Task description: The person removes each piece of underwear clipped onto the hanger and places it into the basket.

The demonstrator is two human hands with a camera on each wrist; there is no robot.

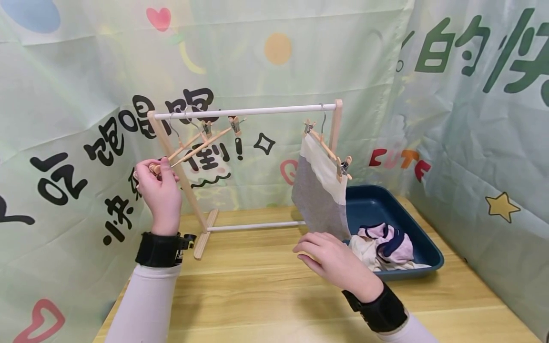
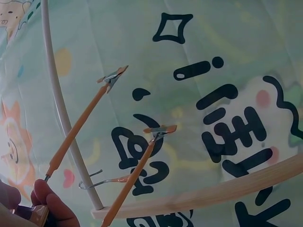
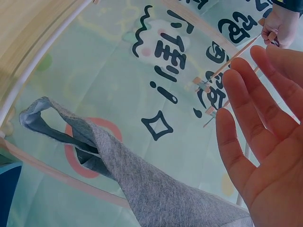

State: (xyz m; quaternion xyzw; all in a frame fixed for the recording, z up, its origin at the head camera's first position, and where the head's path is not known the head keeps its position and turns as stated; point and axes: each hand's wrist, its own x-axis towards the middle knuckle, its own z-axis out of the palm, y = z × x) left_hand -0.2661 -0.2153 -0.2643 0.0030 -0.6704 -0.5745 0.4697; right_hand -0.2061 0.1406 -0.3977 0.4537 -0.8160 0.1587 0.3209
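My left hand (image 1: 159,195) pinches the near end of a wooden clip hanger (image 1: 201,148), around its clip. In the left wrist view this hanger (image 2: 78,130) slants up to a free clip, with a second bare hanger (image 2: 132,182) beside it. Both are at the left end of the rack's white rail (image 1: 266,111). A cream-and-grey cloth garment (image 1: 321,195) hangs from another clip hanger at the right end, held by two clips. Close by its lower hem is my right hand (image 1: 336,264), fingers extended and holding nothing. The right wrist view shows its open palm near the grey cloth (image 3: 156,184).
A dark blue bin (image 1: 377,195) stands on the wooden table (image 1: 257,295) at the right, behind my right hand. Crumpled pink, navy and cream clothes (image 1: 394,245) lie in it. The rack's wooden foot (image 1: 206,234) is at the left. Printed curtains surround the table.
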